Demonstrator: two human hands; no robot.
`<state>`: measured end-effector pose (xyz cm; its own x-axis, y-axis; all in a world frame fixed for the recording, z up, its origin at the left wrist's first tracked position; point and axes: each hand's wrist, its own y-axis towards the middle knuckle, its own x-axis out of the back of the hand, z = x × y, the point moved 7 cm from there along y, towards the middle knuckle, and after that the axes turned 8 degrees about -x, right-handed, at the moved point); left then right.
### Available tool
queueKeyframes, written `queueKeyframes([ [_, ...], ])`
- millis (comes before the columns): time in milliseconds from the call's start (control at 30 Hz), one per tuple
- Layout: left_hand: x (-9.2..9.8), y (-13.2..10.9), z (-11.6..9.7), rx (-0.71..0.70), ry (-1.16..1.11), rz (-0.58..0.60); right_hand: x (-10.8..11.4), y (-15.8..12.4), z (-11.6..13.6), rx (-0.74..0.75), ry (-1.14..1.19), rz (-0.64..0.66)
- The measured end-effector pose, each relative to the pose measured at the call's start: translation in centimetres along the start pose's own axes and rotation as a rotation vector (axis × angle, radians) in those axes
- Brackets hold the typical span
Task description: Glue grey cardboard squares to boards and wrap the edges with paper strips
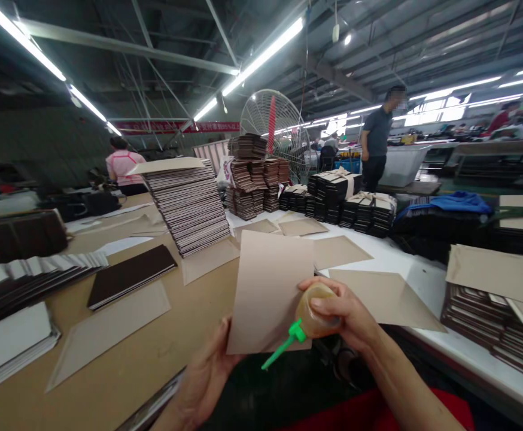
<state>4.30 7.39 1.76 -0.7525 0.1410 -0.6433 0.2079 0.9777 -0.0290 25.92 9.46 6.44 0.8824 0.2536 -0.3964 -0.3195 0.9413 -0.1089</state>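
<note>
Right hand point(349, 311), fingers around squeeze bottle point(310, 318); left hand point(210, 374), fingers pinching beige board point(270, 281), face seemingly untreated. Tall stack point(189, 206) piled; loose sheets point(113, 329) remain on desk point(194, 314).

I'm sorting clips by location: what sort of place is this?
Probably a factory workshop: a tall stack of flat panels on the worktable, tube lights under a metal roof, and a large caged fan beyond.

The tan board point(273, 278) partly hides the left grip point(210, 365).
</note>
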Motion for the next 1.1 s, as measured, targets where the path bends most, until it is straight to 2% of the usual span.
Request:
queueKeyframes([
  [67,-0.2,0.1,-2.1,-0.018,0.093,0.088,-0.2,-0.3,-0.4,-0.066,-0.063,0.05],
  [133,0.1,0.3,-3.3,0.0,0.265,0.126,-0.9,-0.5,-0.9,-0.11,-0.116,0.097],
  [200,0.6,0.6,-3.3,0.058,0.424,0.13,-1.9,-0.6,-1.4,-0.139,-0.151,0.14],
  [267,0.9,0.8,-2.8,0.108,0.482,0.132,-2.4,-0.7,-1.5,-0.136,-0.159,0.147],
  [367,1.2,1.2,-2.9,0.043,0.38,0.07,-1.3,-0.9,-0.5,-0.03,-0.093,0.025],
  [467,2.2,1.5,-3.3,-0.062,0.203,-0.084,1.4,-1.4,0.9,0.105,0.013,-0.166],
  [533,2.9,1.5,-2.9,-0.074,0.085,-0.169,3.0,-1.7,1.5,0.173,0.076,-0.283],
  [600,3.2,1.5,-2.2,-0.066,-0.01,-0.207,4.1,-2.0,2.0,0.233,0.133,-0.38],
  [667,3.0,1.6,-1.5,-0.063,-0.064,-0.212,4.2,-2.3,2.3,0.279,0.167,-0.428],
  [900,1.4,1.5,0.2,-0.127,-0.037,-0.227,0.9,-2.6,3.8,0.422,0.046,-0.397],
  [1100,-0.2,0.6,2.8,-0.104,-0.1,-0.207,-2.1,-3.2,3.3,0.488,-0.351,-0.438],
])
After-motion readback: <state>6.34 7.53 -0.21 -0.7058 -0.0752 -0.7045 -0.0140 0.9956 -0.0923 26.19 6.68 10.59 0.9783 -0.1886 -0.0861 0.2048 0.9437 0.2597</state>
